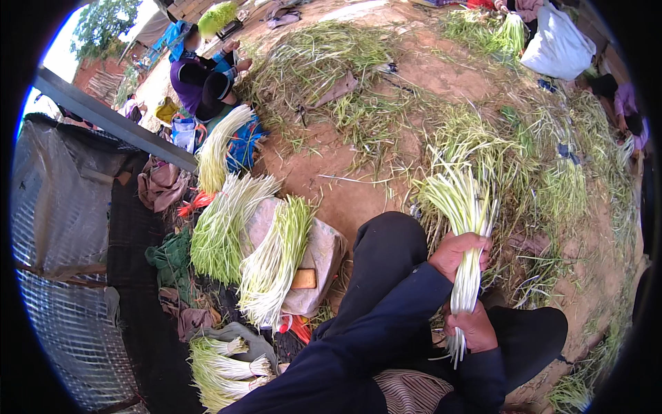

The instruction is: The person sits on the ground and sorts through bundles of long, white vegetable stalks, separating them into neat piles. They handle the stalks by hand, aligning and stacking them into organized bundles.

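Note:
A bunch of long, pale stalks (468, 279), which look like blanched chives, stands upright over my lap with green ends at the top and white ends below. My left hand (460, 254) is wrapped around its middle. Lower down, my right hand (471, 327) grips the bunch near its white ends. To my left, a loose bundle of similar stalks (276, 259) lies across a pale stone block (328, 243), beside a small brown rectangular object (303, 278). Another heap of stalks (232, 227) leans against the block's far side.
Tied bunches (232, 365) lie at the lower left, near red strips (299, 328). A metal bar (114, 119) slants past a plastic-covered frame (67, 207). Stalk litter (320, 67) covers much of the earth ground. A person (204, 77) sits ahead; others sit near a white sack (558, 46).

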Demonstrator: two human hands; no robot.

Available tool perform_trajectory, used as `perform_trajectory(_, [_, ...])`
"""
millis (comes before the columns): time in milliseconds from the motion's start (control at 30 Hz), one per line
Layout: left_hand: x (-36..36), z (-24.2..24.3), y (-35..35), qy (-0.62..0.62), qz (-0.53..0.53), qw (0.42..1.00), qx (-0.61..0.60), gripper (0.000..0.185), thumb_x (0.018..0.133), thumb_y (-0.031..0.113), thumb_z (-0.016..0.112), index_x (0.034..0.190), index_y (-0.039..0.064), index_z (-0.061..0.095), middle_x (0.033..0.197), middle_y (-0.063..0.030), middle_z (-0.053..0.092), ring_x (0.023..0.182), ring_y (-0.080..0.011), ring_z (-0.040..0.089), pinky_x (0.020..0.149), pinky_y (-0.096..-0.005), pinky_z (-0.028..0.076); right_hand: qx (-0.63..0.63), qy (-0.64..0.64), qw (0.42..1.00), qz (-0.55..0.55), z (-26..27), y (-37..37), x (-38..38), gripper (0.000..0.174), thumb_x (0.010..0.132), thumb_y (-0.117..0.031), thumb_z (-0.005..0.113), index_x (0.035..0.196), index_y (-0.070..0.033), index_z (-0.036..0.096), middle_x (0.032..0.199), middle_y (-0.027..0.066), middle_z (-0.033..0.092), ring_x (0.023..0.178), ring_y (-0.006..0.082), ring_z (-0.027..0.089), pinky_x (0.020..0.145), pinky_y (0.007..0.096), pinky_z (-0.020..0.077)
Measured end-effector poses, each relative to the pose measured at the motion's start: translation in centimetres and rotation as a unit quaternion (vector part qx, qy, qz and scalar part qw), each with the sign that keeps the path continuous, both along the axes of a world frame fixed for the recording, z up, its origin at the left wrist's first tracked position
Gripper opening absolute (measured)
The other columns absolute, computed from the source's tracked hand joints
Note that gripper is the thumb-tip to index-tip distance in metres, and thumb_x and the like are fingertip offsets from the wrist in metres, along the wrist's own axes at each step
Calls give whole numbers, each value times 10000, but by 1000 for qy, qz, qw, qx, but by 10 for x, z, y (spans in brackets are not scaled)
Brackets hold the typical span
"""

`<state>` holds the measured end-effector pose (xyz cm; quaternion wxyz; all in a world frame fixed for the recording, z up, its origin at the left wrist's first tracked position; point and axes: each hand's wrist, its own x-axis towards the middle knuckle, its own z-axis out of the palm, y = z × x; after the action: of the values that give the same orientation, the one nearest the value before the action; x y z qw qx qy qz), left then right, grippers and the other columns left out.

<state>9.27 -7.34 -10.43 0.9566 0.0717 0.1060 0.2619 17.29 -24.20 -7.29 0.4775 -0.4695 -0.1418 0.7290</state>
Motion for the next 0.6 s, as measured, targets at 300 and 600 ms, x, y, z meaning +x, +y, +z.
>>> perform_trajectory(300, [-1, 10, 1, 35, -19, 999, 23, 254, 905, 98, 658, 1123, -28, 622, 926, -88, 650, 726, -176, 609, 679, -347, 527, 10, -34, 999, 8, 0, -4, 2, 252, 831, -19, 726, 1066, 13, 643, 764, 56, 633, 573, 141, 582, 539, 277, 488])
perform_trajectory(600, [-7, 33, 7, 4, -29, 998, 51, 332, 907, 98, 677, 1216, 50, 563, 942, -61, 625, 751, -174, 606, 717, -343, 522, 19, -54, 998, 17, 21, 0, -1, 279, 822, -68, 760, 1071, 6, 661, 763, 36, 640, 575, 111, 576, 547, 259, 474])
